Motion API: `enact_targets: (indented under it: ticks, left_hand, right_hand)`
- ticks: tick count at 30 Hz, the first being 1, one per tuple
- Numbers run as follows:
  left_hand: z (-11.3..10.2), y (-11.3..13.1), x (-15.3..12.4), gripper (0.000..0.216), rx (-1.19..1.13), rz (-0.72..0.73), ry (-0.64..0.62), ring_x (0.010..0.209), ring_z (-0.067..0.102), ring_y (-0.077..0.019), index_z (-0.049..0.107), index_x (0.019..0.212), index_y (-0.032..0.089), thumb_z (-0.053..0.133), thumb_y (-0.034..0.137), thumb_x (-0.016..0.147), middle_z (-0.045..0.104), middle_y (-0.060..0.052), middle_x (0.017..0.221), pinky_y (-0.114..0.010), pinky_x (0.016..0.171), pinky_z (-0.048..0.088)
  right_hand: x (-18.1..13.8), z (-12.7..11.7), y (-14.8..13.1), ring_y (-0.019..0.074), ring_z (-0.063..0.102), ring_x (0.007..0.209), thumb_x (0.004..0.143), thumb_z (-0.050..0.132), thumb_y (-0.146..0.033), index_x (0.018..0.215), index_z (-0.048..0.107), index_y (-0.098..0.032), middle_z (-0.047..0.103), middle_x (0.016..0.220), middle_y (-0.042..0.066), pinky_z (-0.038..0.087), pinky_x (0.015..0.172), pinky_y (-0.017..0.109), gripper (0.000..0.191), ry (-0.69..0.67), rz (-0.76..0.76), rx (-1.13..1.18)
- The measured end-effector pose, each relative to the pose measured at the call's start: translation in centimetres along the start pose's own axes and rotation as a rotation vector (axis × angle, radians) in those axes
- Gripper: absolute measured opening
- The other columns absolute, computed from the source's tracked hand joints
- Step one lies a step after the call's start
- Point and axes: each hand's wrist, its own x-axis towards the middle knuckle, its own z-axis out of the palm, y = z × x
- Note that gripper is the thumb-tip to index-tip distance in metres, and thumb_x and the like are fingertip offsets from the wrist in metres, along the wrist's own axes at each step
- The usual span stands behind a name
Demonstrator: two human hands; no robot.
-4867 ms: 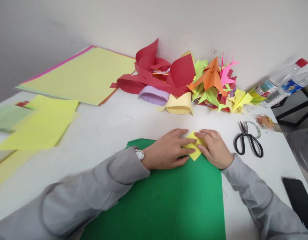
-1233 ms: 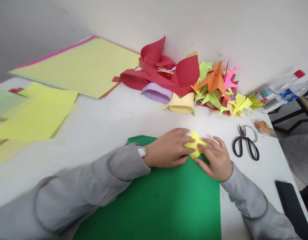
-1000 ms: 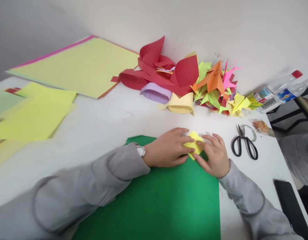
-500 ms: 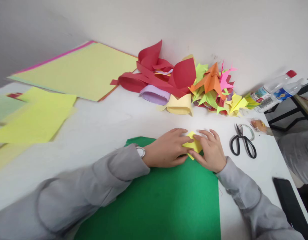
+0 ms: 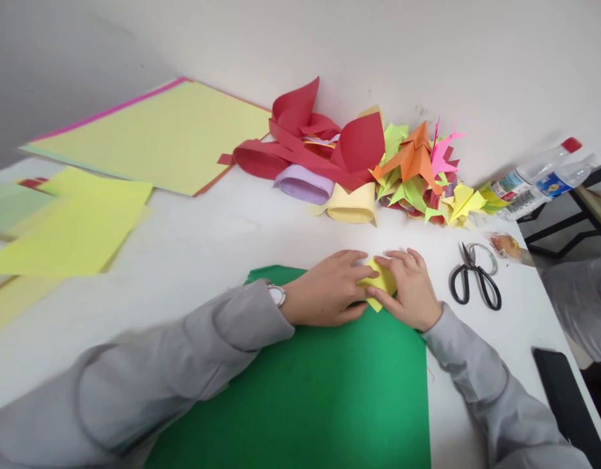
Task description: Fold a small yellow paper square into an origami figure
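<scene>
A small folded piece of yellow paper lies over the far edge of a large green sheet. My left hand comes in from the left, its fingers bent and its fingertips pressed on the paper's left side. On the other side, my right hand grips the paper between thumb and fingers. Parts of the folds are hidden under my fingertips. A pair of black-handled scissors lies to the right of my right hand, with a roll of tape behind it.
Red curled paper shapes and a pile of folded paper pieces stand against the wall. Large coloured sheets and loose yellow paper lie left. Right are plastic bottles, a black phone-like object and another person's grey sleeve.
Both hands stay on the yellow paper. My right index finger has shifted slightly left and up along it. The whole view has moved a little.
</scene>
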Motion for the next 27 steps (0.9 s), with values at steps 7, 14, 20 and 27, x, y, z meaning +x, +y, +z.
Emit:
enact_targets:
  ticks: [7,14,20,27]
  left_hand:
    - [0.3,-0.1,-0.3,0.025,0.012,0.017,0.027,0.107,0.052,-0.0290,0.070,0.101,0.022,0.051,0.028,0.085,0.064,-0.008,0.110,-0.048,0.099,0.039]
    - [1.0,-0.4,-0.5,0.026,0.018,0.041,0.083,0.112,0.050,-0.0299,0.069,0.105,0.024,0.052,0.027,0.086,0.063,-0.008,0.114,-0.046,0.095,0.042]
    - [1.1,-0.2,-0.6,0.025,0.045,0.064,0.126,0.109,0.052,-0.0292,0.068,0.103,0.021,0.050,0.025,0.086,0.062,-0.010,0.115,-0.046,0.093,0.044]
    - [1.4,-0.4,-0.5,0.021,-0.145,0.011,0.347,0.103,0.058,-0.0226,0.067,0.098,0.017,0.049,0.017,0.086,0.064,-0.012,0.110,-0.041,0.090,0.049]
  right_hand:
    - [-0.3,0.0,0.3,0.0253,0.053,0.110,0.091,0.045,-0.032,0.115,0.056,-0.015,0.065,0.107,0.013,0.033,0.101,0.047,0.032,0.119,0.044,0.066]
    - [-1.8,0.4,1.2,0.0248,0.050,0.084,0.088,0.045,-0.022,0.089,0.062,-0.018,0.062,0.086,0.009,0.043,0.079,0.041,0.018,0.205,0.253,0.008]
    - [-2.1,0.2,0.2,0.0260,0.048,0.087,0.080,0.060,-0.038,0.082,0.059,-0.018,0.054,0.089,0.009,0.042,0.079,0.042,0.020,0.108,0.326,0.027]
    - [-2.0,0.7,0.0,0.0247,0.051,0.088,0.072,0.070,-0.036,0.078,0.054,-0.022,0.058,0.091,0.006,0.042,0.079,0.041,0.022,0.114,0.414,0.160]
